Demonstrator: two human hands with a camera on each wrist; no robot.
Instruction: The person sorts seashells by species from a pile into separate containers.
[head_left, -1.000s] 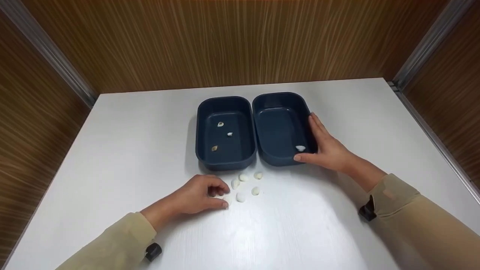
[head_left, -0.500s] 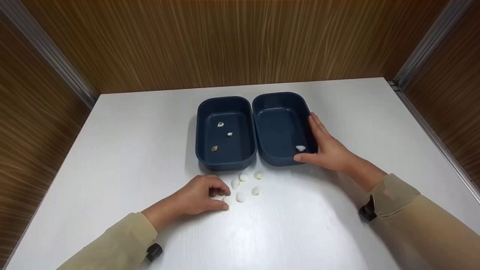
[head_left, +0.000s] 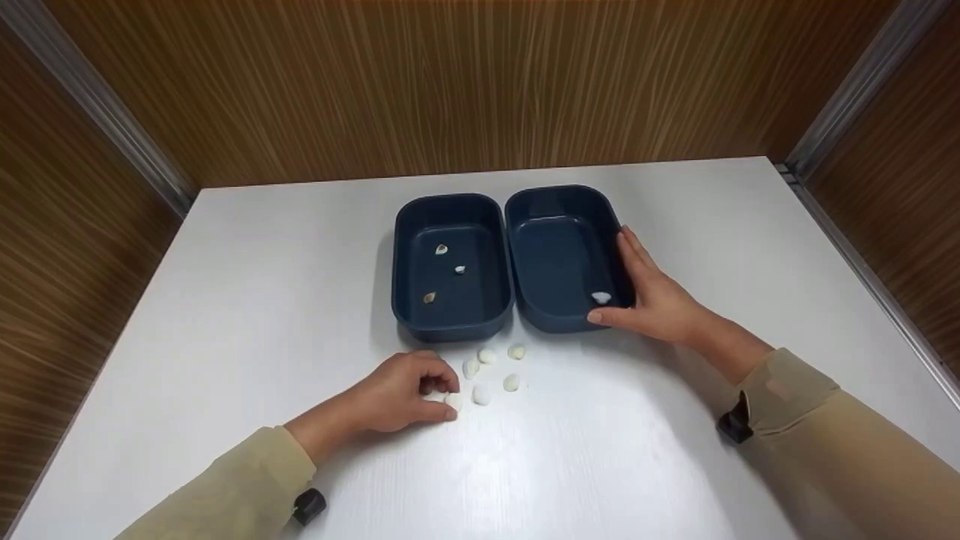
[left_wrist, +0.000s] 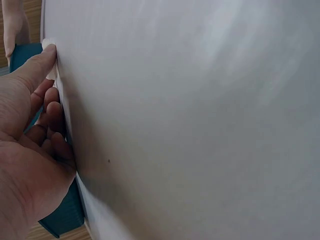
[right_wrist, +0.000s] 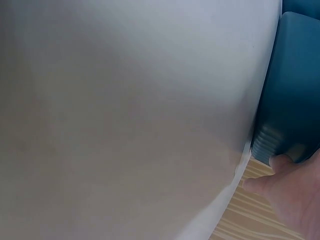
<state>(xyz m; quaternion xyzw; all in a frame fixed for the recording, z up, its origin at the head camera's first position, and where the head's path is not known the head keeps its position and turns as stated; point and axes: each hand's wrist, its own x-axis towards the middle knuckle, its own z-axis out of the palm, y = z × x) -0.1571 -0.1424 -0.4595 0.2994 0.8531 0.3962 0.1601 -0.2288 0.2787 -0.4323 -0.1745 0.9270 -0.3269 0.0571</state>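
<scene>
1. Clearly apart, the two hands were each busy with something different above the white table (head_left: 285, 277).
2. The left hand (head_left: 394, 394) pinched a pale shell (head_left: 454, 402) between thumb and fingers, close to the tabletop; whether the shell touched the surface could not be told.
3. Five loose shells (head_left: 481, 394) lay scattered just beside that hand, on the near side of two dark blue trays.
4. The right hand (head_left: 660, 304) rested against the right tray (head_left: 559, 321), its fairly straight fingers along the outer side and its thumb across the near corner.
5. One ribbed white shell (head_left: 601, 298) lay inside, near that thumb.
6. The left tray (head_left: 454, 332) stood side by side with it and held three small shells (head_left: 441, 249), spread apart.
7. Beige sleeves (head_left: 840, 420) covered the forearms, and a wood-grain panel (head_left: 480, 82) rose behind the table.
</scene>
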